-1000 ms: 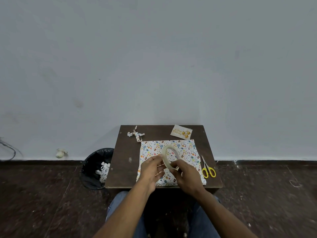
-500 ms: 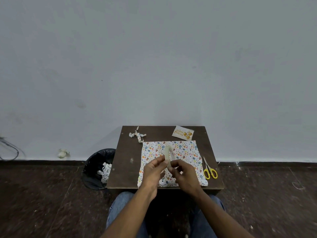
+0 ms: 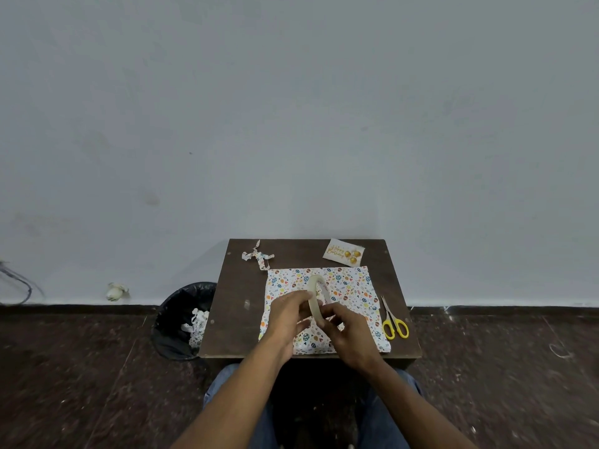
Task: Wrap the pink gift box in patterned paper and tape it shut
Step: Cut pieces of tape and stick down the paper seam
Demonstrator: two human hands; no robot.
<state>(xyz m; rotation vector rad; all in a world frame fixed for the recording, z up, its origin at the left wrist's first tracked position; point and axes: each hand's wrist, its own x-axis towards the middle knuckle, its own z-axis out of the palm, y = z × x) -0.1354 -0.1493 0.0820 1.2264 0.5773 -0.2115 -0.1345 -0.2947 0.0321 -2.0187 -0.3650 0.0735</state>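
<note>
A sheet of white patterned paper (image 3: 351, 286) with coloured balloons lies flat on the small dark table (image 3: 240, 296). Above it I hold a cream roll of tape (image 3: 316, 294) upright between both hands. My left hand (image 3: 288, 315) pinches the roll's left side with fingers and thumb. My right hand (image 3: 348, 335) grips its lower right part. The pink gift box is not visible; whether it lies under the paper I cannot tell.
Yellow-handled scissors (image 3: 393, 320) lie at the table's right edge. A birthday card (image 3: 344, 253) sits at the back right, a crumpled paper strip (image 3: 258, 255) at the back left. A black bin (image 3: 183, 319) with paper scraps stands on the floor at the left.
The tape roll has turned in my hands, from showing its open ring to more edge-on. Both hands stay over the paper's near half.
</note>
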